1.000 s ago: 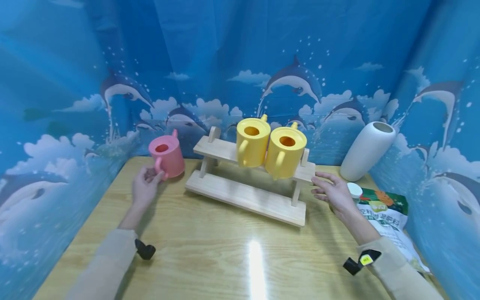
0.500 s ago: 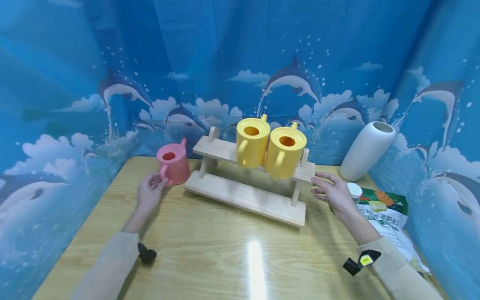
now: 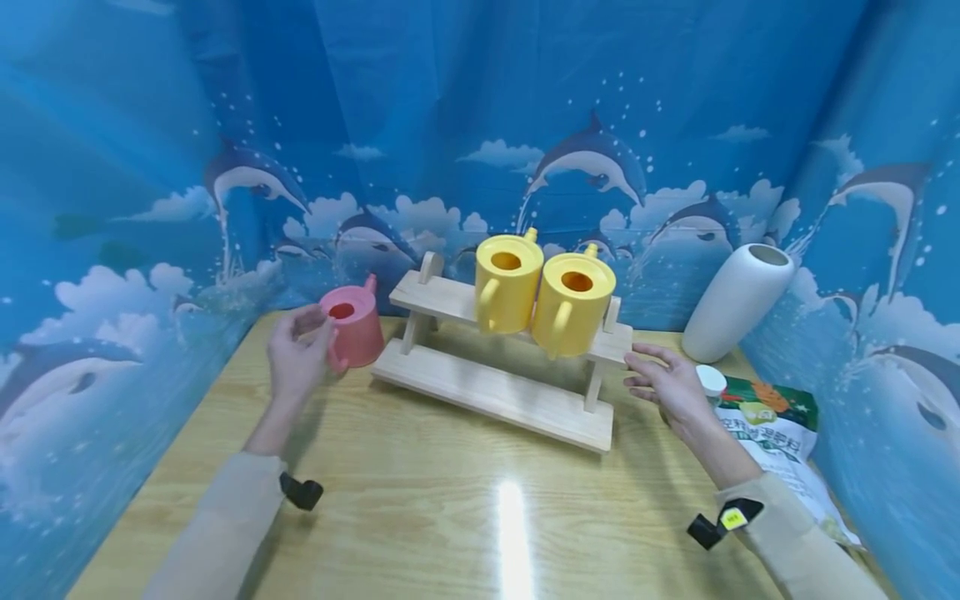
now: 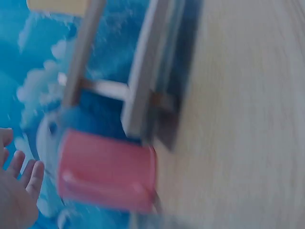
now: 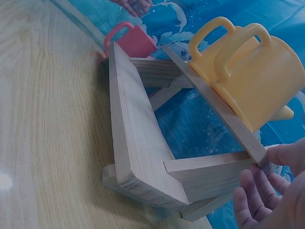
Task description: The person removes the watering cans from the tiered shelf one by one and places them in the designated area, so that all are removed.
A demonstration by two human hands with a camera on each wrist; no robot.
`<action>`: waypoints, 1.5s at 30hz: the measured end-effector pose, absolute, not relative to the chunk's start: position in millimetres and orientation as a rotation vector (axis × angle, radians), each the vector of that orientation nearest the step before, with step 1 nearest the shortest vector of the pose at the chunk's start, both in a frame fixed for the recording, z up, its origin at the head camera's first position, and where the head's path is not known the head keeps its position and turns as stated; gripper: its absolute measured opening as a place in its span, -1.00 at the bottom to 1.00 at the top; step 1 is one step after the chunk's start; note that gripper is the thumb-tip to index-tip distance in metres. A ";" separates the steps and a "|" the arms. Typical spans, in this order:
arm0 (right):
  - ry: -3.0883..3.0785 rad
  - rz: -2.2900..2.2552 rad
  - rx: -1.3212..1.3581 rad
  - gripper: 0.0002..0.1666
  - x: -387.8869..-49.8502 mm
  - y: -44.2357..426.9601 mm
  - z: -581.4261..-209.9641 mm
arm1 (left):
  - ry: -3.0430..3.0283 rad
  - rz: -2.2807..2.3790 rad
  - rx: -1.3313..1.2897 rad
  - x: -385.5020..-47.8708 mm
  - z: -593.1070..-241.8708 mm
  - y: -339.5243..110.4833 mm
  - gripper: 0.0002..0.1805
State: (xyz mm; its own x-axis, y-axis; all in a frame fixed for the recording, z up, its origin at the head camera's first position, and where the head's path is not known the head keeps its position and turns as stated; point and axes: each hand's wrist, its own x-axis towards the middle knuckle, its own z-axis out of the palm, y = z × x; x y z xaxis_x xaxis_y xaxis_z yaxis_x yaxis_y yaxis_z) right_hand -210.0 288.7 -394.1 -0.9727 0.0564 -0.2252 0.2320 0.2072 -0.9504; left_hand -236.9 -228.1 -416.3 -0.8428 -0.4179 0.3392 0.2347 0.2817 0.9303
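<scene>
A pink watering can [image 3: 360, 333] stands upright on the table, just left of a two-tier wooden rack [image 3: 487, 389]. My left hand [image 3: 296, 354] is beside its handle; the left wrist view shows the hand apart from the can, fingers spread. On the rack's upper shelf two yellow watering cans, a left one [image 3: 517, 292] and a right one [image 3: 581, 312], sit side by side, handles toward me. My right hand [image 3: 666, 387] pinches the right end of that shelf between thumb and fingers, seen closely in the right wrist view.
A white vase [image 3: 738, 300] leans at the back right. In front of it are a white-capped bottle [image 3: 708, 382] and a green-and-white bag [image 3: 776, 442], close to my right forearm. A blue dolphin-print curtain [image 3: 480, 108] borders the table [image 3: 390, 500].
The pink watering can has moved right, closer to the rack, and was set down. My left hand has let go of its handle and risen slightly. My right hand has stayed in place.
</scene>
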 end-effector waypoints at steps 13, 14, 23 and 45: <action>2.344 -1.843 0.284 -0.12 -210.2 288.1 -393.1 | -2.256 -1.738 -0.294 -232.9 -377.7 -127.9 -0.57; 2.344 -1.845 0.286 -0.13 -210.4 288.6 -393.2 | -2.260 -1.746 -0.326 -233.0 -376.5 -120.3 -0.57; 2.336 -1.859 0.282 -0.12 -213.1 290.5 -394.0 | -2.239 -1.812 -0.451 -244.5 -372.0 -73.0 -0.56; 2.360 -1.837 0.276 -0.14 -210.4 288.4 -395.1 | -2.248 -1.796 -0.451 -248.5 -367.4 -66.3 -0.68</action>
State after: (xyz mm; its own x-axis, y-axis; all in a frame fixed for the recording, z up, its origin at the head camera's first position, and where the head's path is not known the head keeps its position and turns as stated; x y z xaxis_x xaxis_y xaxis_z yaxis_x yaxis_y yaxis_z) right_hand -210.4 288.4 -395.1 -0.9736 0.0593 -0.2206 0.2284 0.2385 -0.9439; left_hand -248.5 -66.3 -367.4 -0.9265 0.0959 0.3638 0.3760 0.2024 0.9042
